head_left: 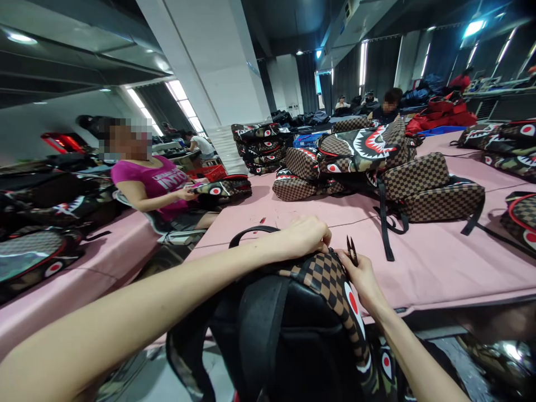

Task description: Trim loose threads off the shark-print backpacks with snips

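Note:
A backpack with a brown-and-black checked panel, black back padding and a red-and-white eye print stands upright against the table edge in front of me. My left hand reaches across its top, with bent fingers closed on the upper seam. My right hand is closed round small black thread snips, whose two pointed tips face up, slightly apart. Thumb and fingertips of that hand also touch the bag's top edge, close to the left fingertips. What exactly is pinched between the two hands is too small to make out.
More checked and camouflage backpacks are heaped across the pink table, their straps trailing. Another stack stands near a white pillar. To the left, a seated person in a purple shirt handles another backpack.

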The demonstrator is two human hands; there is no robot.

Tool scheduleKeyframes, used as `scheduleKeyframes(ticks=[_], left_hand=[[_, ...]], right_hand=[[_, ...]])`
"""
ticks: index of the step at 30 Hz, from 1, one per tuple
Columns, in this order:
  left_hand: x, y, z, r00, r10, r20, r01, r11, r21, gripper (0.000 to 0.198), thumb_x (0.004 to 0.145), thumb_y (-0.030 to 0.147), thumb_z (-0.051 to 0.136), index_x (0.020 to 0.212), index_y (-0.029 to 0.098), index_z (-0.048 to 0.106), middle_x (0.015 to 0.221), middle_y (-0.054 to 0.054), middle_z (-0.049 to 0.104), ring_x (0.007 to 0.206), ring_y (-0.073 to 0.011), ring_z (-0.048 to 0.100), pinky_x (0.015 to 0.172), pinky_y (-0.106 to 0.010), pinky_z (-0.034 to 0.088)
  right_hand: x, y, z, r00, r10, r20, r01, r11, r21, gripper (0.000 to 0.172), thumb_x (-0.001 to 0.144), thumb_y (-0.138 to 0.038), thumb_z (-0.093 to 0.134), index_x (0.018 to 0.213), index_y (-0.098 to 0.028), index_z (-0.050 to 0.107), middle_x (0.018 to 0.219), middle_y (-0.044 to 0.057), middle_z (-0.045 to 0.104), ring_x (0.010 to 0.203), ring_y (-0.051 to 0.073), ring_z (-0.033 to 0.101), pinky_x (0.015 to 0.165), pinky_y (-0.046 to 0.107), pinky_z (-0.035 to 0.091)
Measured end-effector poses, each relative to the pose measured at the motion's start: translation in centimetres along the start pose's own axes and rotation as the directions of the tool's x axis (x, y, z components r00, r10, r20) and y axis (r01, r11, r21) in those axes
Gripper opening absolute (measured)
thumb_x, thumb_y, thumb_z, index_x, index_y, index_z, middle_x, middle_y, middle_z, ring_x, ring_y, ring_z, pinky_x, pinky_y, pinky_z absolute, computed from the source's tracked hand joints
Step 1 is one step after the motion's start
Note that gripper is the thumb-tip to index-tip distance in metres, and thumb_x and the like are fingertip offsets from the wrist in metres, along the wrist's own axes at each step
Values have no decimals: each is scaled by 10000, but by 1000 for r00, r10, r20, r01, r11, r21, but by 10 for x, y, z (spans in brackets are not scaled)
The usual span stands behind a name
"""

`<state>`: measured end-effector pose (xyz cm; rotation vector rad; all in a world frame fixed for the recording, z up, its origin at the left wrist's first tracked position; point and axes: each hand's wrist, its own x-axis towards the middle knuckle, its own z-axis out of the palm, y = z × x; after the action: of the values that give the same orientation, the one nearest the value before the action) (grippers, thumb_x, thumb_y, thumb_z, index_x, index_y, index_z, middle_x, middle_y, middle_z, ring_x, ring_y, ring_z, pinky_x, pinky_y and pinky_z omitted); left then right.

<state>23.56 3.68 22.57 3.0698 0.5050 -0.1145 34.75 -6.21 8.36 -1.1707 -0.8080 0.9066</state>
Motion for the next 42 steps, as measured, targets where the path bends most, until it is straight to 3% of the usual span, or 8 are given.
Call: scheduleKeyframes(ticks=[4, 9, 22, 28, 32, 35, 38, 42], left_hand=[[-2, 0, 6, 1000, -7, 18, 6, 999, 34, 215, 782, 159, 472, 796, 134, 686, 779, -108, 692, 705, -198, 619, 601, -258, 399], [-1, -5, 14, 983, -180, -25, 178, 981, -83, 240, 767, 153, 437, 761, 120, 675, 724, -96, 685, 646, -169, 600, 557, -236, 376], [-3, 0, 14, 971, -230, -69, 215, 960, -177, 221, 772, 164, 457, 732, 114, 668, 690, -84, 672, 624, -164, 583, 555, -235, 358], [-2, -1, 16, 972, -216, -91, 199, 966, -167, 220, 761, 164, 452, 712, 122, 663, 685, -86, 671, 627, -170, 588, 551, -240, 355], [-3, 0, 12, 954, -284, -98, 258, 941, -221, 207, 763, 177, 453, 685, 119, 636, 667, -80, 657, 615, -167, 589, 558, -241, 371], [-3, -2, 12, 903, -428, -33, 375, 825, -424, 283, 826, 217, 374, 724, 100, 611, 657, -69, 643, 499, -126, 569, 535, -227, 398], [-3, -8, 15, 883, -469, 29, 411, 740, -533, 313, 851, 225, 330, 810, 83, 607, 660, -50, 638, 429, -96, 540, 502, -209, 402], [-7, -13, 18, 953, -302, 18, 283, 869, -405, 201, 751, 175, 479, 777, 111, 668, 620, -28, 649, 562, -126, 580, 544, -204, 397]], right_hand=[[0, -5, -7, 998, -65, -9, 62, 979, -196, 397, 780, -469, 544, 990, -154, 665, 969, 84, 678, 932, 232, 600, 818, 340, 446], [-16, -22, -16, 969, -209, -132, 55, 702, -710, 396, 787, -497, 507, 1078, -241, 591, 985, 46, 673, 860, 233, 618, 734, 345, 439], [-13, -48, -3, 947, -312, 77, 194, 365, -911, 214, 829, -382, 489, 864, -260, 662, 742, 4, 704, 692, 196, 642, 580, 267, 345], [-16, -47, -1, 950, -306, 53, 184, 415, -891, 212, 828, -368, 488, 850, -251, 663, 731, 11, 698, 689, 200, 634, 593, 279, 355], [-10, -39, -4, 976, -216, 24, 179, 735, -654, 201, 797, -354, 513, 757, -212, 650, 748, 22, 691, 699, 177, 622, 629, 270, 418], [-3, -29, -10, 986, -167, 18, 161, 907, -388, 205, 769, -364, 551, 769, -179, 640, 802, 47, 692, 756, 178, 624, 680, 273, 463], [0, -23, -17, 989, -143, 32, 143, 893, -428, 209, 751, -363, 579, 822, -184, 658, 859, 54, 700, 810, 195, 630, 737, 298, 473], [-3, -28, -20, 985, -169, 27, 152, 787, -598, 204, 769, -373, 554, 833, -228, 683, 854, 26, 711, 791, 195, 639, 752, 306, 471]])
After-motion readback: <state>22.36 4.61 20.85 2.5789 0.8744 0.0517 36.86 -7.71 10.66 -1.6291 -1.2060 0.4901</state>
